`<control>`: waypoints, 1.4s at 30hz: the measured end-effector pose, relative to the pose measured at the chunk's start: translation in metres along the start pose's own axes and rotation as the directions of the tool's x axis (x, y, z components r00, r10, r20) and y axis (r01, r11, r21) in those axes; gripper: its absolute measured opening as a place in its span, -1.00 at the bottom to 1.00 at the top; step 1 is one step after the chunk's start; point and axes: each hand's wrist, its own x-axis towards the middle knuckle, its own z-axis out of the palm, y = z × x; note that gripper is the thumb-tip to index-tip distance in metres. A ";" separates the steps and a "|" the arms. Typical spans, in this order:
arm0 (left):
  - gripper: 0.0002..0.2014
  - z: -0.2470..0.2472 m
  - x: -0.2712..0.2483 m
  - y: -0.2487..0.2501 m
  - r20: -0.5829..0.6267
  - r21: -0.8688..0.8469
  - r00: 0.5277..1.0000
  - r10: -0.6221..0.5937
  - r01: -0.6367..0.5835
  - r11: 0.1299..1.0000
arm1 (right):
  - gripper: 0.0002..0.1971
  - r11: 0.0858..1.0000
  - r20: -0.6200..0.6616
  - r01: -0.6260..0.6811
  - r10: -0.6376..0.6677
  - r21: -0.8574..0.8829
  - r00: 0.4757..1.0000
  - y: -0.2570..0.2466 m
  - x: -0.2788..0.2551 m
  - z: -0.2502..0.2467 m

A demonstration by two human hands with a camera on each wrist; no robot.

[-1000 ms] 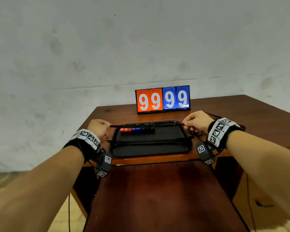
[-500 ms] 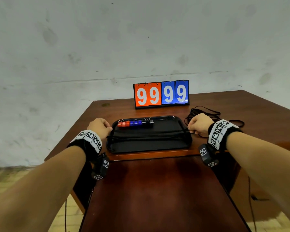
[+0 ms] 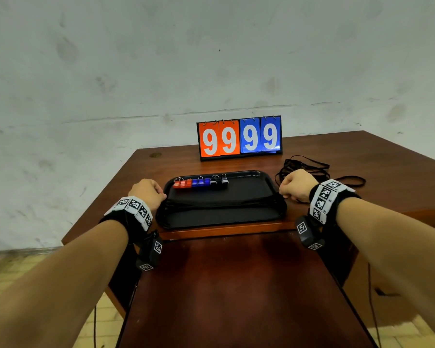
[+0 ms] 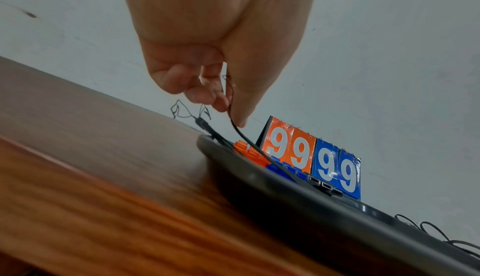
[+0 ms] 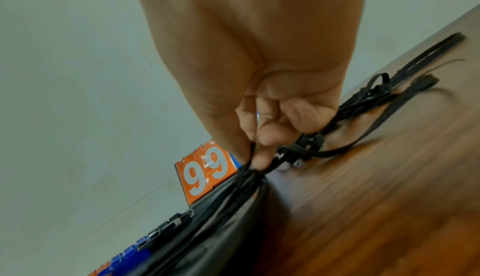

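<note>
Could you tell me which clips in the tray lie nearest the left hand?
The red clips, at the row's left end; the blue clips and black clips lie further right.

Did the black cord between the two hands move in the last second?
Yes. The black cord came down and nearer: it no longer crosses the clips but lies across the tray's middle.
</note>
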 end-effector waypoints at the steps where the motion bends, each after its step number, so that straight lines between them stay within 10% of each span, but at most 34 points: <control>1: -0.93 0.000 -0.001 0.000 0.004 0.003 1.000 0.002 -0.002 1.000 | -0.92 1.000 0.002 0.008 -0.008 -0.007 1.000 0.000 0.000 0.001; 14: -0.94 -0.013 -0.013 0.032 -0.038 -0.087 0.999 0.032 -0.035 0.996 | -0.91 0.998 -0.073 0.053 -0.051 0.017 0.996 0.000 -0.010 -0.008; 31: -0.87 0.058 -0.067 0.243 0.086 -0.264 0.923 0.375 -0.342 0.902 | -0.80 0.955 -0.141 0.025 0.018 0.296 0.990 0.063 -0.018 -0.093; 42: -0.86 0.115 -0.080 0.311 0.185 -0.295 0.863 0.470 -0.407 0.864 | -0.76 0.998 0.029 0.051 -0.052 0.035 0.998 0.114 -0.004 -0.103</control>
